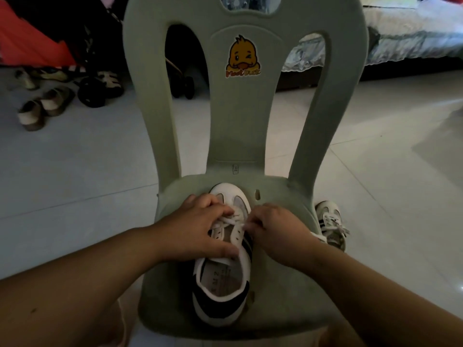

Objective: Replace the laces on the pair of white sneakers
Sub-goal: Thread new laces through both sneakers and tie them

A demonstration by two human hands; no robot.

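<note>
The sneaker (220, 284) sat on the green chair (275, 296). The left hand (200, 234) gripped it; the right hand (278, 231) pinched its lace (231, 220).

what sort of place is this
Probably a room in a home, perhaps a bedroom: a bed at the back right, shoes strewn on the tiled floor at left, a plastic chair in front.

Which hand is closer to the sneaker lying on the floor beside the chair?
Right. The right hand pinches the lace on the side toward the floor sneaker; the left hand holds the chair sneaker on its far side.
</note>
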